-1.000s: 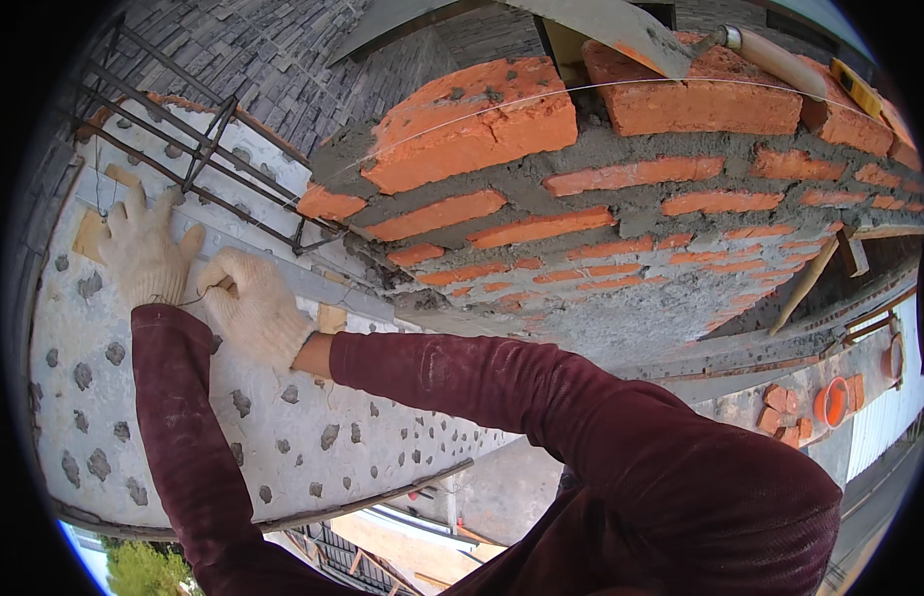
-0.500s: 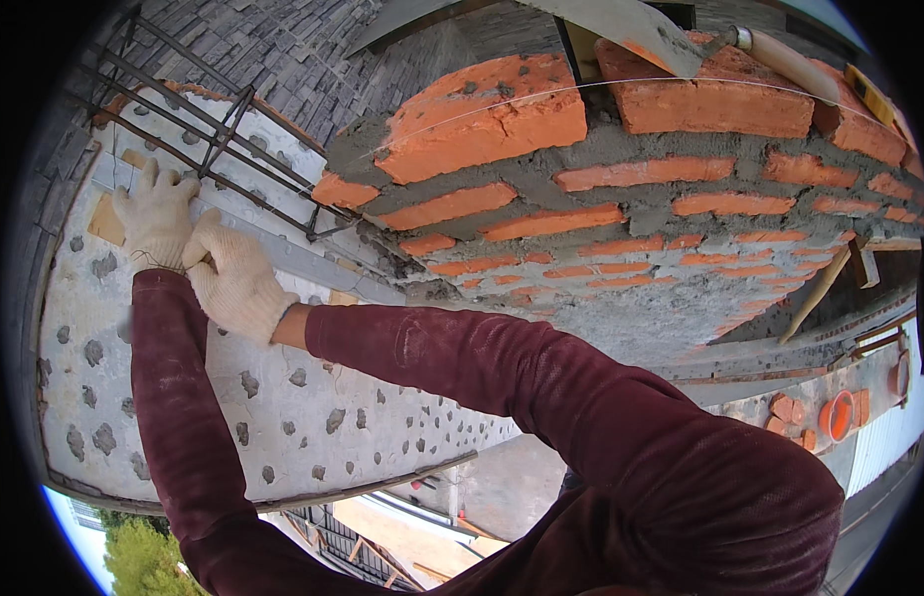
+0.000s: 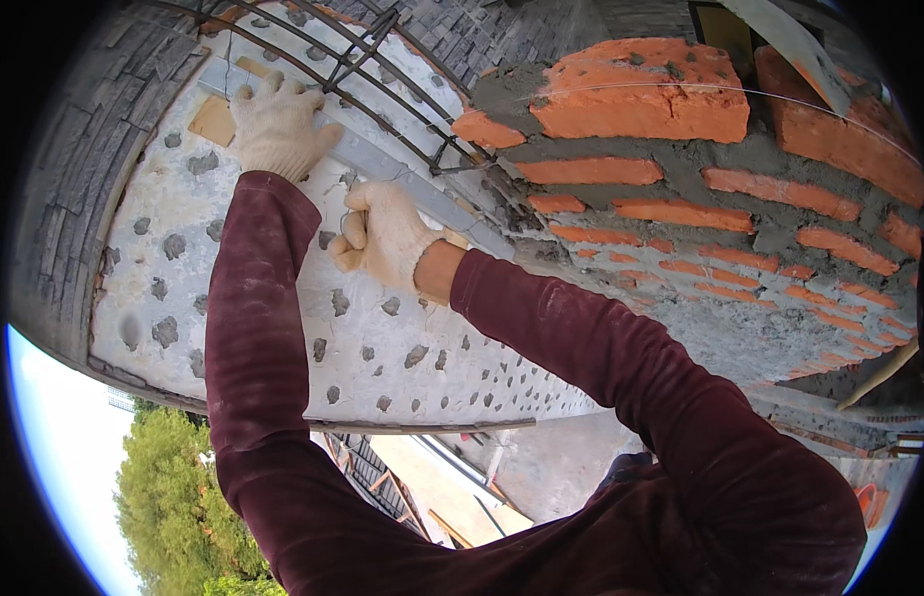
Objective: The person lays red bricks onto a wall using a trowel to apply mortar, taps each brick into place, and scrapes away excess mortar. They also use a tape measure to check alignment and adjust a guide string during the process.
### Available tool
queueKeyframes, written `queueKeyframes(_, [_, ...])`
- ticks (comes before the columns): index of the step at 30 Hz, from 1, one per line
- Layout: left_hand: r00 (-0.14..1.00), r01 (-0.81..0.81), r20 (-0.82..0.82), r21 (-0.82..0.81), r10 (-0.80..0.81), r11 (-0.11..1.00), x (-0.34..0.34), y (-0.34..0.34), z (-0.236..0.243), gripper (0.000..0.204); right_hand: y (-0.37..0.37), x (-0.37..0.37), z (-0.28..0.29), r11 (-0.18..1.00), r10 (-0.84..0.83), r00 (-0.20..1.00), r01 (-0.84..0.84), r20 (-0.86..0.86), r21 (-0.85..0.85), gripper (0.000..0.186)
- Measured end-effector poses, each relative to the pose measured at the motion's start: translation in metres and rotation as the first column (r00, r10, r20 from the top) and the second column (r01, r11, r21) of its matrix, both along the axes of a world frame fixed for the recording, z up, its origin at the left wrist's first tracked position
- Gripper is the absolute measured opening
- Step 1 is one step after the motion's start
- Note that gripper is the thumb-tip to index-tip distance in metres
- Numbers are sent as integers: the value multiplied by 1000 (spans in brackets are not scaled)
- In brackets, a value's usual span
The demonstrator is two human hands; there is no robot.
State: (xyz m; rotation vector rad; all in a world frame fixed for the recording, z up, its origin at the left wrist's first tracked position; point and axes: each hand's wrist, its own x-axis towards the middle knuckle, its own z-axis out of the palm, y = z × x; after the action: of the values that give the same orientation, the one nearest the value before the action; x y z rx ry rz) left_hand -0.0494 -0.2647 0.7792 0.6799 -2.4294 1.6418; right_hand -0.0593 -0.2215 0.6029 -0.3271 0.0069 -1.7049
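Observation:
My left hand (image 3: 279, 124), in a white knit glove, lies with fingers spread over a long grey bar (image 3: 397, 179) against the white wall (image 3: 268, 288) dotted with grey mortar dabs. Beside its fingertips a small wooden piece (image 3: 214, 120) sits at the bar's edge. Lower and to the right, my gloved right hand (image 3: 387, 233) is closed, its thumb and fingers pinched on a thin dark wire (image 3: 346, 217). That hand is apart from the left one, just in front of the wall. Its fingertips partly hide the wire.
A rebar cage (image 3: 353, 70) runs past my left hand toward the brick wall (image 3: 641, 94) on the right. A white string (image 3: 671, 84) stretches along the top bricks, where a trowel blade (image 3: 795, 50) rests. Grey stone cladding (image 3: 65, 199) borders the left.
The view has shifted, so the walls and rebar sit farther right. My right hand has drawn away from my left wrist, down and to the right. My left hand stays on the bar.

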Motion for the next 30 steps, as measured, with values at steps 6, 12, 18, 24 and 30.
queueKeyframes(6, [999,41,-7,0,-41,999,10,-12,-6,49,-4,12,6,948,-223,731,317,-645,32,60])
queueKeyframes(12, [994,107,-32,-4,-107,994,-6,-8,3,49,-62,5,2,546,-599,-2,731,-801,-410,71])
queueKeyframes(18, [999,23,-42,52,-21,998,9,-13,-8,48,-50,21,17,516,-586,-174,673,-791,-530,57])
queueKeyframes(24, [995,103,-21,30,-102,994,-3,-16,-4,39,-81,10,24,370,-653,-326,651,-684,-663,50])
queueKeyframes(30, [971,202,115,73,-209,977,1,-36,-9,24,-80,11,19,404,-613,-365,618,-701,-674,45])
